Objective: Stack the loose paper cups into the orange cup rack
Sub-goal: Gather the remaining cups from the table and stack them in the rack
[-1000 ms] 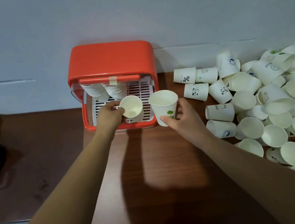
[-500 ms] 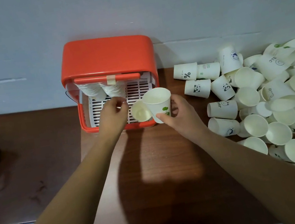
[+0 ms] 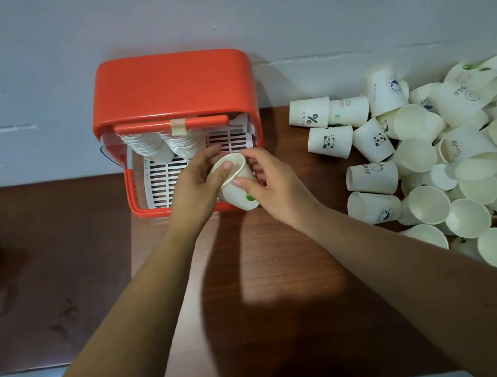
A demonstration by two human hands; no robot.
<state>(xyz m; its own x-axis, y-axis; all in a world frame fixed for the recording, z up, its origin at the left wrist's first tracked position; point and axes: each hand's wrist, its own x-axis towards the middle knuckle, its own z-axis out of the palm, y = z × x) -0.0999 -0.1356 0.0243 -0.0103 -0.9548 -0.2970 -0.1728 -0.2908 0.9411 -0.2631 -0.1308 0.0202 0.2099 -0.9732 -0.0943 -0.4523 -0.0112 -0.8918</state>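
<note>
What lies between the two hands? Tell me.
A green-marked paper cup, held by the left hand and right hand; the head view shows it.

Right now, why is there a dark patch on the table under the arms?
Head view: it is the person's own shadow on the table, with one lit gap; the left hand and right hand gripping the paper cup look sharp.

Orange rack [image 3: 170,82], white panda-printed cups [image 3: 330,142], brown table [image 3: 255,270].

One orange rack [image 3: 171,85], two cup stacks [image 3: 146,146] inside, perhaps forty loose cups [image 3: 417,155].
</note>
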